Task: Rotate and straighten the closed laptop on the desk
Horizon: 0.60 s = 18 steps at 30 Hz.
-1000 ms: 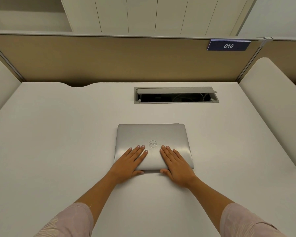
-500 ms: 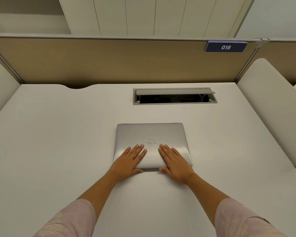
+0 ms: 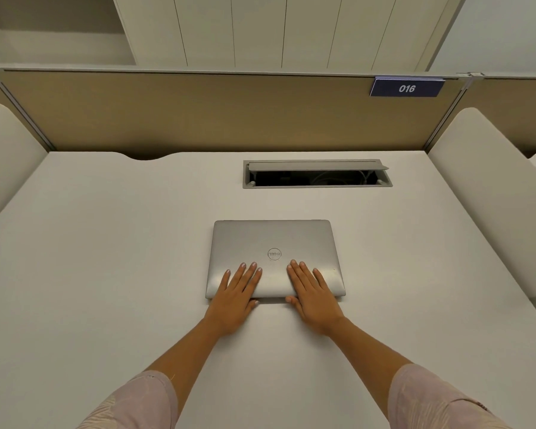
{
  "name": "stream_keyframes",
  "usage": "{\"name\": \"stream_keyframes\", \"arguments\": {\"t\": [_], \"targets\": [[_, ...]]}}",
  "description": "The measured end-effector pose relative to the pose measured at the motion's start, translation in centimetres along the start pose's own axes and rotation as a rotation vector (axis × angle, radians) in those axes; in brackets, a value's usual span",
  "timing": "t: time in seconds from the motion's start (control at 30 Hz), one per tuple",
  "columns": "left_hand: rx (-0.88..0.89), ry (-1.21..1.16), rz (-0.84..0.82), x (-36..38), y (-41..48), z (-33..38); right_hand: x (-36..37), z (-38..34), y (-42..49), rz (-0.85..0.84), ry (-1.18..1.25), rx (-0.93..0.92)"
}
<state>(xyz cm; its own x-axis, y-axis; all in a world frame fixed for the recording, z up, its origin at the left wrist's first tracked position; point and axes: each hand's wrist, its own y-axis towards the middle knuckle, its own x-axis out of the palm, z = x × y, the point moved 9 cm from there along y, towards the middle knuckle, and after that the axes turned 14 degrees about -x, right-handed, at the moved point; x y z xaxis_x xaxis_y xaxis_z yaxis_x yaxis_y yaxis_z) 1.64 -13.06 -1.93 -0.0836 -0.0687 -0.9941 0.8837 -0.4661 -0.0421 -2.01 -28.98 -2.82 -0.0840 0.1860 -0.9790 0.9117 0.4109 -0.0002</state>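
Laptop (image 3: 274, 243) lying square on desk (image 3: 106, 258) | both hands (image 3: 237, 294) resting spread flat (logo inverted) | straightening looking nearly finished

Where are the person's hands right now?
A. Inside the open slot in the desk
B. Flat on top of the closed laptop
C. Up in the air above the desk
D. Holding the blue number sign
B: the left hand and right hand both lie flat, fingers spread, on the near part of the closed laptop.
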Motion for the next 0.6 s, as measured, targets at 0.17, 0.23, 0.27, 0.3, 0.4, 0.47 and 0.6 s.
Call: {"name": "stream_keyframes", "arguments": {"t": [0.17, 0.23, 0.27, 0.3, 0.4, 0.47, 0.6], "targets": [[-0.019, -0.012, 0.043, 0.8, -2.9, 0.5, 1.2, -2.0, -2.2, 0.012, 0.017, -0.019], [-0.053, -0.024, 0.03, 1.5, -4.3, 0.5, 1.7, -2.9, -3.1, 0.008, 0.025, -0.048], [-0.067, -0.029, 0.024, 2.0, -5.0, 0.5, 1.9, -3.3, -3.6, 0.009, 0.03, -0.061], [-0.086, -0.041, 0.007, 2.4, -5.6, 0.5, 2.2, -3.6, -4.1, 0.002, 0.042, -0.062], [-0.131, -0.065, -0.013, 3.4, -7.1, 0.6, 2.8, -4.3, -5.4, 0.005, 0.095, -0.056], [-0.132, -0.069, -0.008, 3.3, -8.0, 1.0, 3.0, -5.1, -6.1, -0.005, 0.115, -0.072], [-0.124, -0.086, -0.005, 3.8, -9.7, 1.9, 3.3, -6.1, -7.6, -0.022, 0.133, -0.078]]}}
